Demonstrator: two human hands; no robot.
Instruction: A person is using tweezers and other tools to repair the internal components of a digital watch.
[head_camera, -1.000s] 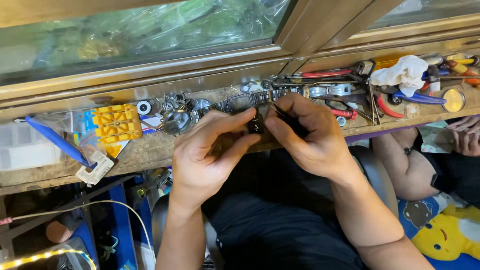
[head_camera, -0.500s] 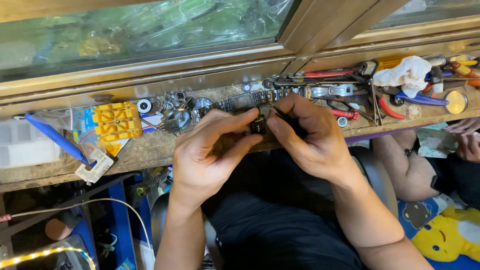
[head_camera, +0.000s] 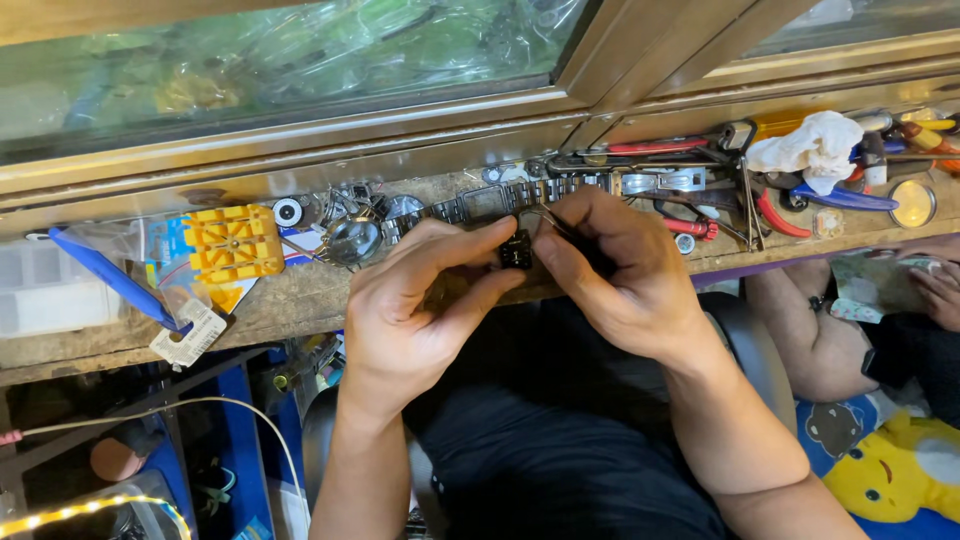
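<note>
1. Two bare hands meet over the edge of a worn wooden bench (head_camera: 300, 305), both forearms rising from below with wrists bent inward.
2. Left hand (head_camera: 420, 300) lies palm down, its thumb and forefinger pinched on a small black part (head_camera: 516, 250); the other fingers curl loosely beneath.
3. Right hand (head_camera: 620, 270) comes in from the other side, fingers bunched and closed on the same small black part, knuckles up. A thin metal piece shows at its fingertips, but I cannot tell what it is.
4. Small black part sits right between the two sets of fingertips, just above the bench edge.
5. Just beyond the fingertips lies a metal watch band (head_camera: 490, 203), stretched along the bench.
6. Left of the left hand's fingers sit a round glass lens (head_camera: 352, 240) and, farther out, a yellow plastic block (head_camera: 230, 243) and a blue-handled tool (head_camera: 110, 275).
7. Right of the right hand's fingers lie red-handled pliers (head_camera: 775, 215), a white cloth (head_camera: 810, 145) and a small round tin (head_camera: 912, 203).
8. Nothing stands between the fingers and the part; the hands themselves hide most of it.
9. Another person's hand (head_camera: 935, 285) shows at the far right, well apart.
</note>
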